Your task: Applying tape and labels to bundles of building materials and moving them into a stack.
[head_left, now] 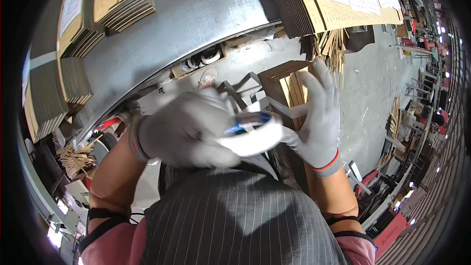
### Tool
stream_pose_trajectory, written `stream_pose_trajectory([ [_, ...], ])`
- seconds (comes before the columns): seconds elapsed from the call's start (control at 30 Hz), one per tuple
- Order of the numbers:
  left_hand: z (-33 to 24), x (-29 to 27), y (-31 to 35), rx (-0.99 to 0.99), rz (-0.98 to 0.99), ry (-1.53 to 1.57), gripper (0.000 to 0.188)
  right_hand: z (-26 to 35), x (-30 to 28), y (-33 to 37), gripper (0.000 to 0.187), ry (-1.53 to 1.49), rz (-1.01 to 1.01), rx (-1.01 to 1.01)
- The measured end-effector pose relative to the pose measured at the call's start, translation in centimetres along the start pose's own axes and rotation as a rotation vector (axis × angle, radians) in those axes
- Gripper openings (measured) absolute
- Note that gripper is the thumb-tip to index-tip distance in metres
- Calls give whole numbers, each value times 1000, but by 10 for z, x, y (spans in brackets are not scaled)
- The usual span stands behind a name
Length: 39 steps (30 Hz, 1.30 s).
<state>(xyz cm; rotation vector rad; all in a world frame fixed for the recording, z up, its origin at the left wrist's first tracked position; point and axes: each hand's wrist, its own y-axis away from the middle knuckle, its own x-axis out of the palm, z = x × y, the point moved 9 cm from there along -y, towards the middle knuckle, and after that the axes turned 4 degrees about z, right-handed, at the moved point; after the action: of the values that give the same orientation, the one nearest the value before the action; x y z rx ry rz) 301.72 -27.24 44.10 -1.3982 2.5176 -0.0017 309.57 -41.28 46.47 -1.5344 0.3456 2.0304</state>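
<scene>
My left hand [184,130], in a grey knit glove and blurred by motion, is wrapped round one side of a white roll of tape [255,140] with a blue inner ring. The roll is held tilted in front of my chest. On its other side is my right hand [319,118], gloved in grey with a red-edged cuff, fingers spread and pointing up. Its thumb side is close to the roll; whether it touches is blurred. A pale strip [284,108] runs between the roll and the right fingers; I cannot tell whether it is tape.
Stacks of flat cardboard [125,2] lie at the left of a metal table [191,0]. Another cardboard pile [338,0] with paper sheets is at the far right. Below sit a box of tape rolls [201,61] and a cardboard bundle [284,81]. Loose strips [76,159] lie lower left.
</scene>
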Motion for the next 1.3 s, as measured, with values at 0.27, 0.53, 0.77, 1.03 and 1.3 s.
stream_pose_trajectory([
  [0.27,-12,16,-133,282,-121,-298,46,-90,-3,34,41,-1327,-5,462],
  [0.53,8,9,-123,-19,-53,-478,53,-27,-69,-27,34,222,296,-33],
  [0.77,19,43,-145,-95,555,-565,40,-96,-27,-4,20,378,73,108],
  [1.03,68,77,-155,-525,1396,-319,68,-85,-158,-37,52,-206,-403,190],
  [1.3,10,70,-136,-384,1330,-390,59,56,25,311,65,-1474,334,1069],
])
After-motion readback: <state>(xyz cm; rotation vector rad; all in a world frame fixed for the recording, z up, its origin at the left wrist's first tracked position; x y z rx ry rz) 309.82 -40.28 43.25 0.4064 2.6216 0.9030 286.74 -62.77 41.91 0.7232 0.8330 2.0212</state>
